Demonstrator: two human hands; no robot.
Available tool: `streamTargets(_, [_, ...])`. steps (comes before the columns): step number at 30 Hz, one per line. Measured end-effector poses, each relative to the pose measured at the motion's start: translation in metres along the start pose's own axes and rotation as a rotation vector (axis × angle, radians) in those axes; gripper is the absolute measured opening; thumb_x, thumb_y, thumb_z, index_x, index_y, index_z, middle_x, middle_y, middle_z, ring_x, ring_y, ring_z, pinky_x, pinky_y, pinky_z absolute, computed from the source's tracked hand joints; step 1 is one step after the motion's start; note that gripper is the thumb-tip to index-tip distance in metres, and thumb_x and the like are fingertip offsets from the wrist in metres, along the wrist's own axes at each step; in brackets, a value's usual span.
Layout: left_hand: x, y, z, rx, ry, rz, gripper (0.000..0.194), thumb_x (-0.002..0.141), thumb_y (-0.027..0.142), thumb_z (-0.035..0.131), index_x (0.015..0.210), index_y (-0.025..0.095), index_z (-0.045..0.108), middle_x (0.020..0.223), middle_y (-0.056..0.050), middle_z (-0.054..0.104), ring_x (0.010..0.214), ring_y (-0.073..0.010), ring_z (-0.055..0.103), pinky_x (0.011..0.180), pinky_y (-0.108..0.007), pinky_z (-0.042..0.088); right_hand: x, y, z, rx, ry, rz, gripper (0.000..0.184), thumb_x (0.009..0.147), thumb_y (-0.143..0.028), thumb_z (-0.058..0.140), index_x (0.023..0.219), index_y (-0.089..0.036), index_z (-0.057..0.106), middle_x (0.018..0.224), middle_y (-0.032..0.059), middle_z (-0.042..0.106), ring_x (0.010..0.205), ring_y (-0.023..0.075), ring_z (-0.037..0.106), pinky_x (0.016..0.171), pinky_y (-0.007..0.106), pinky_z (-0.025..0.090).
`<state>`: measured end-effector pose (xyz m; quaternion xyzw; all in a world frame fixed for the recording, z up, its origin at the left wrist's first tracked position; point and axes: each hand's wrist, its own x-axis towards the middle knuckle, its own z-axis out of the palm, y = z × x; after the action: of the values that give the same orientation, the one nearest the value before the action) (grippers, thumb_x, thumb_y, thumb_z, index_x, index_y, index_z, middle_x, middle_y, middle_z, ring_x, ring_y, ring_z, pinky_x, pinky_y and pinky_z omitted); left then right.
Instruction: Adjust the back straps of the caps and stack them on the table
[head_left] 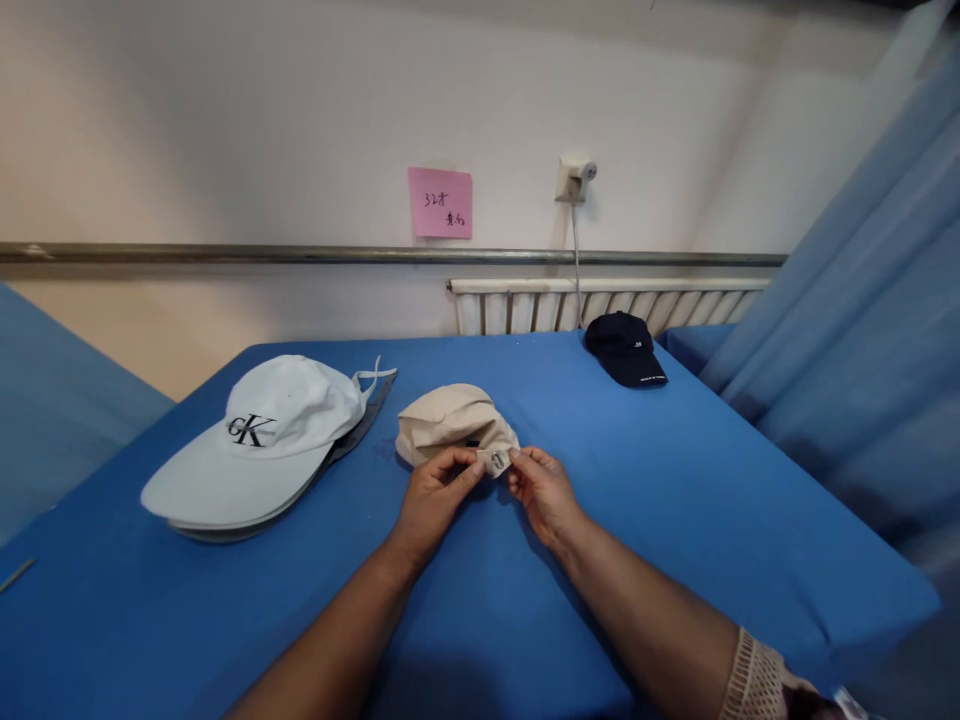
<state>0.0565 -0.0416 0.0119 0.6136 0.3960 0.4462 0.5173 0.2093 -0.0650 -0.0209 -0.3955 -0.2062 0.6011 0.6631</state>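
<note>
A beige cap (pixel 450 412) lies on the blue-covered table (pixel 645 560), its back strap with a metal buckle (pixel 498 460) turned toward me. My left hand (pixel 442 485) pinches the strap just left of the buckle, thumb and forefinger closed. On the buckle's right side, my right hand (pixel 546 492) grips the strap between thumb and fingers. The cap's brim is not visible from here. To the left rests a white cap (pixel 292 405) with black "CK" letters, stacked over at least one greyish cap (pixel 356 430).
A dark navy cap (pixel 621 342) sits at the far right of the table. Behind stand a radiator (pixel 540 305), a metal rail (pixel 300 254), a pink note (pixel 441 203) and a plugged wall socket (pixel 571 182). Blue curtains (pixel 862 250) hang on the right.
</note>
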Motion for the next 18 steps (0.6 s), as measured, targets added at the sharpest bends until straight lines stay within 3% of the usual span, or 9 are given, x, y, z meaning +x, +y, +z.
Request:
streamTargets(10, [-0.001, -0.001, 0.005, -0.059, -0.025, -0.089, 0.026, 0.077, 0.041, 0.075, 0.081, 0.016, 0.069, 0.077, -0.004, 0.07, 0.072, -0.0165, 0.063, 0.072, -0.031, 0.051, 0.006, 0.002, 0.001, -0.108, 0.151, -0.16, 0.023, 0.06, -0.024, 0.071, 0.055, -0.02, 0.049, 0.049, -0.0068, 0.049, 0.047, 0.0082, 0.042, 0.048, 0.022, 0.032])
streamTargets(18, [-0.001, 0.0, 0.009, -0.168, 0.007, -0.088, 0.024, 0.08, 0.04, 0.073, 0.081, 0.017, 0.065, 0.084, -0.002, 0.07, 0.076, -0.0143, 0.064, 0.077, -0.029, 0.05, -0.004, -0.016, 0.002, 0.134, -0.084, 0.029, 0.027, 0.062, -0.024, 0.076, 0.062, -0.02, 0.049, 0.059, -0.0044, 0.056, 0.051, 0.0079, 0.046, 0.046, 0.02, 0.031])
